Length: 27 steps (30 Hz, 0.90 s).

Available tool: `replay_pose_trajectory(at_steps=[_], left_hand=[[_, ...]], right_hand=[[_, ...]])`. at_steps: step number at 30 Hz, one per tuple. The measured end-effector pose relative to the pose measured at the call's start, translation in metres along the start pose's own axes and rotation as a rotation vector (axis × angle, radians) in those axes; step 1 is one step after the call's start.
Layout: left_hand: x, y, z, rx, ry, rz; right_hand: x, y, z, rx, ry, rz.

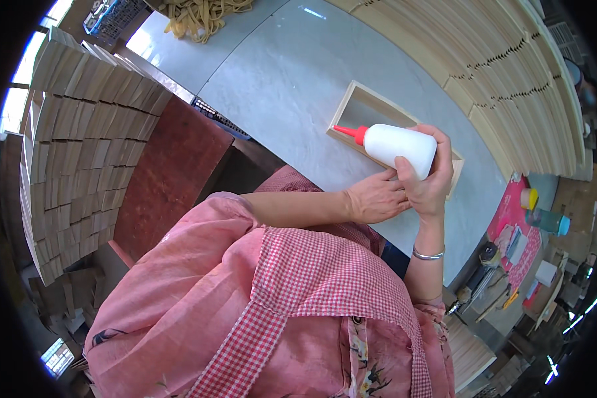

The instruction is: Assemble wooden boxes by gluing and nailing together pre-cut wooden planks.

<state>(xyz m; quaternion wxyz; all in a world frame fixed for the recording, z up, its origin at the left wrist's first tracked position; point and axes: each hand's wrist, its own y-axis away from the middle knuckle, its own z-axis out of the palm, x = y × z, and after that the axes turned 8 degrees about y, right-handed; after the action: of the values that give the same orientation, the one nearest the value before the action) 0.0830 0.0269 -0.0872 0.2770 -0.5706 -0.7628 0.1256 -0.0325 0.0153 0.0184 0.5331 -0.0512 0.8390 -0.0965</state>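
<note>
My right hand [433,174] is closed round a white plastic squeeze bottle [398,147] with a red cap and a pointed red nozzle. The bottle is tilted onto its side, its nozzle to the left over one end of a shallow wooden frame [378,94]. This pale rectangular frame lies on the table, partly covered by bottle and hand. My left hand [375,198] is at the frame's near side, against my right hand. Its fingers are bent and close together; their tips are hidden, so what they grip, if anything, does not show.
Under the frame is a pale, glossy table [272,86]. Stacked thin wooden pieces [458,46] line its far right edge; more wood stacks [89,146] stand left beside a reddish-brown board [162,172]. Tan bands [202,16] lie at the back. A blue-capped bottle [547,222] sits right.
</note>
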Motion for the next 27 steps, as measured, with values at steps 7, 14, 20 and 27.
replay_pose_trajectory(at_steps=[7, 14, 20, 27], left_hand=[[0.0, 0.0, 0.0, -0.033, 0.041, -0.003], [0.0, -0.006, -0.012, 0.018, 0.048, 0.007], [0.0, -0.009, -0.015, -0.002, 0.004, 0.027], [0.001, -0.01, -0.018, -0.027, -0.002, 0.0]], right_hand=[[0.004, -0.007, 0.002, 0.01, 0.044, -0.043], [0.005, -0.022, 0.003, 0.085, 0.116, -0.069], [0.012, -0.04, 0.008, 0.162, 0.162, -0.122], [0.009, -0.041, -0.001, 0.208, 0.23, -0.116]])
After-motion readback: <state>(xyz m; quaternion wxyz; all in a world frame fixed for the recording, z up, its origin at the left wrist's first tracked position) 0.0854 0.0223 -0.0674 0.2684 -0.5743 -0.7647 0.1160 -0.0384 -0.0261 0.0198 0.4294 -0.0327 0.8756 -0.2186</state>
